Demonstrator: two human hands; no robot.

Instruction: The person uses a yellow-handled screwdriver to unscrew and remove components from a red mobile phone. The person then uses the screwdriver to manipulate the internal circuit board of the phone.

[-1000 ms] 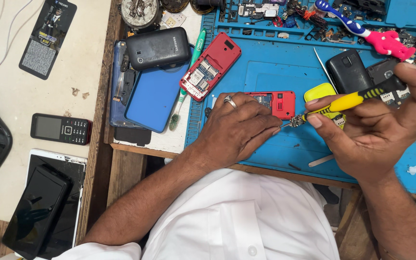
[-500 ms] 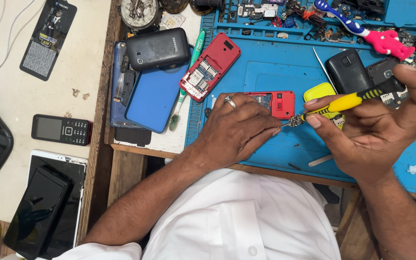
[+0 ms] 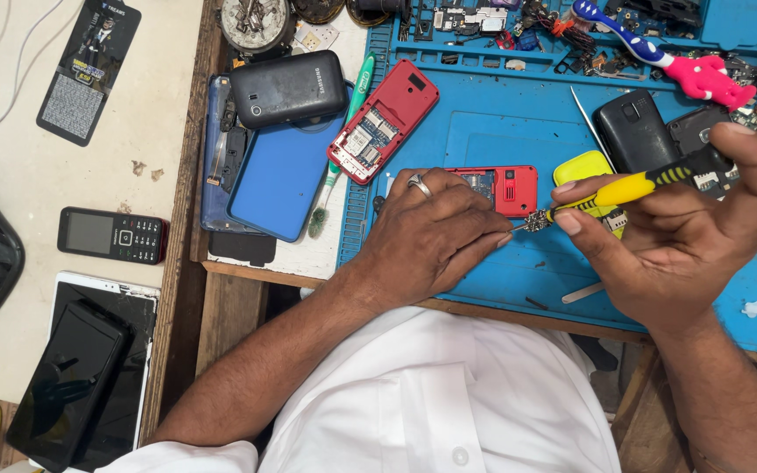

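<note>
My left hand (image 3: 431,232), with a ring on one finger, lies flat over an opened red phone body (image 3: 505,188) on the blue work mat (image 3: 501,131) and pins it down. My right hand (image 3: 685,236) grips a yellow-and-black screwdriver (image 3: 633,188). Its tip points left at the lower right corner of the red phone body, just past my left fingertips. A yellow phone part (image 3: 582,166) lies right behind the screwdriver shaft.
A second opened red phone (image 3: 385,120), a green toothbrush (image 3: 343,144), a black phone (image 3: 634,131), a pink-handled toothbrush (image 3: 676,61) and small parts lie on the mat. To the left are a blue tablet (image 3: 278,180), a dark phone (image 3: 288,88), a black keypad phone (image 3: 111,235) and cracked screens (image 3: 81,377).
Nothing has visibly changed beyond a very slight shift of the screwdriver tip against the red phone body.
</note>
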